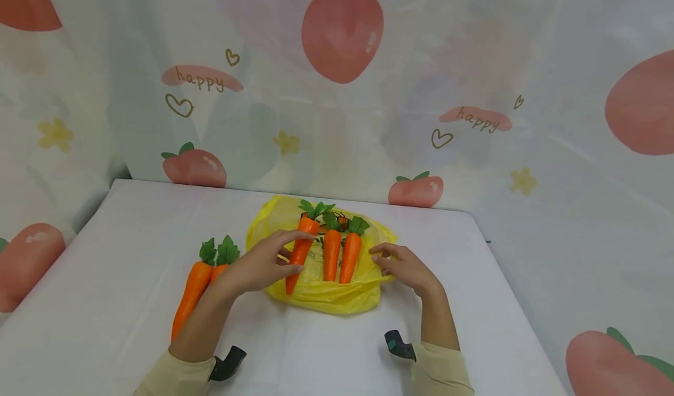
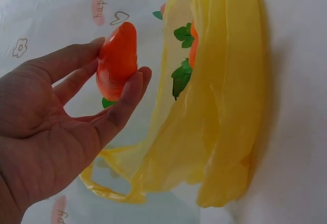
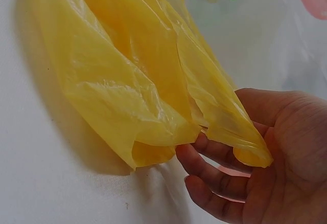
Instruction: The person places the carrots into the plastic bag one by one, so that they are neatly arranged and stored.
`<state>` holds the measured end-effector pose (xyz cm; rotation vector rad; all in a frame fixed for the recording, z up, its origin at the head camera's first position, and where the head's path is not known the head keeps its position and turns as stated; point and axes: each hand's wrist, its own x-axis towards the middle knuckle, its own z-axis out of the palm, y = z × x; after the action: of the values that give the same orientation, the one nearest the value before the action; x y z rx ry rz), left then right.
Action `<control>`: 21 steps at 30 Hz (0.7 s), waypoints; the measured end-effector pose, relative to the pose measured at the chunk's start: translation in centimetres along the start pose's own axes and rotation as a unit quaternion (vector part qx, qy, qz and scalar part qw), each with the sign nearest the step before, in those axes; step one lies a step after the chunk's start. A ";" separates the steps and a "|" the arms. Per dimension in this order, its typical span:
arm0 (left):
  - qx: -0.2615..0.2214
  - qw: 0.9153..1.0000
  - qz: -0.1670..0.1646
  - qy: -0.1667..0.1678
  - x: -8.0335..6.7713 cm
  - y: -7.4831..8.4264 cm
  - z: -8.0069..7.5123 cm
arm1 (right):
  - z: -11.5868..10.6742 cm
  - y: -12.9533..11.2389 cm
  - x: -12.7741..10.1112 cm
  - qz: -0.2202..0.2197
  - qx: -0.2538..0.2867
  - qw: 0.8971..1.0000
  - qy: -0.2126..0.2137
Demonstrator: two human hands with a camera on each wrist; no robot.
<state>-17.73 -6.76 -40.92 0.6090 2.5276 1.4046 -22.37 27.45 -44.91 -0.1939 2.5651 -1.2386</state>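
On the white surface a yellow plastic bag lies flat near the middle, and three orange toy carrots with green leaf tops sit on it side by side. The left hand pinches the leftmost of them, the held carrot, between thumb and fingertips; the left wrist view shows its pointed orange end clamped between the thumb and the forefinger, with the other fingers fairly straight. Just to its right lie the middle carrot and the right carrot, close together and roughly parallel, tips pointing toward the person. The right hand rests at the bag's right edge; from the right wrist view its fingers curl under a gathered fold of the yellow film, apparently pinching it against the thumb, though the thumb's contact is hidden behind the plastic. Two more carrots lie together on the bare surface to the left of the bag, beside the left forearm. Behind the surface hangs a pale printed backdrop with red fruits, hearts and the word "happy".
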 end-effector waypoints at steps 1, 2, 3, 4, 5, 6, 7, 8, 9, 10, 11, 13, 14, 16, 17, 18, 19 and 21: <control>-0.001 1.000 -0.002 -0.002 0.1 -0.1 0.1 | 0.0 0.0 0.0 0.001 0.000 1.000 0.001; -0.001 1.000 -0.003 -0.003 0.3 -0.2 0.2 | 0.0 0.0 0.0 0.002 0.000 1.000 0.002; -0.002 1.000 -0.005 -0.004 0.4 -0.4 0.3 | 0.0 0.0 0.0 0.002 0.000 1.000 0.002; -0.003 1.000 -0.008 -0.004 0.5 -0.5 0.4 | 0.0 0.0 0.0 0.002 0.000 1.000 0.001; -0.003 1.000 -0.009 -0.004 0.6 -0.6 0.4 | 0.0 0.0 0.0 0.002 0.000 1.000 0.001; -0.005 1.000 -0.010 -0.004 0.7 -0.7 0.5 | 0.1 0.0 -0.1 0.002 0.001 1.000 0.001; -0.007 1.000 -0.012 -0.005 0.8 -0.8 0.5 | 0.1 0.0 -0.1 0.002 0.001 1.000 0.000; -0.009 1.000 -0.011 -0.006 0.9 -1.0 0.6 | 0.1 0.0 -0.1 0.001 0.001 1.000 0.000; -0.011 1.000 -0.012 -0.006 1.0 -1.1 0.6 | 0.1 0.0 -0.1 0.001 0.000 1.000 0.000; -0.014 1.000 -0.010 -0.008 1.1 -1.1 0.7 | 0.1 0.0 -0.1 0.001 0.000 1.000 0.000; -0.018 1.000 -0.009 -0.011 1.2 -1.2 0.7 | 0.0 0.0 -0.1 0.001 0.001 1.000 0.000; -0.025 1.000 -0.010 -0.016 1.3 -1.3 0.8 | 0.0 0.0 -0.1 0.000 0.001 1.000 0.000; -0.027 0.999 -0.010 -0.019 1.3 -1.3 0.8 | 0.0 0.0 -0.1 0.000 0.001 1.000 -0.001; -0.033 0.999 -0.015 -0.024 1.3 -1.3 0.9 | 0.0 0.0 -0.1 -0.002 0.001 1.000 -0.003; -0.035 0.999 -0.017 -0.026 1.3 -1.3 0.9 | 0.0 0.0 0.0 -0.002 0.001 1.000 -0.003; -0.035 0.999 -0.019 -0.026 1.3 -1.3 0.9 | 0.0 0.0 0.0 -0.002 0.001 1.000 -0.003; -0.035 0.999 -0.018 -0.026 1.4 -1.3 1.0 | 0.0 0.0 0.0 -0.002 0.000 1.000 -0.003; -0.037 0.999 -0.019 -0.024 1.5 -1.4 1.0 | 0.0 0.0 0.0 0.000 0.000 1.000 -0.002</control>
<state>-19.08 -6.02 -42.60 0.5708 2.4252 1.4439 -22.35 27.48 -44.91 -0.1974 2.5614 -1.2362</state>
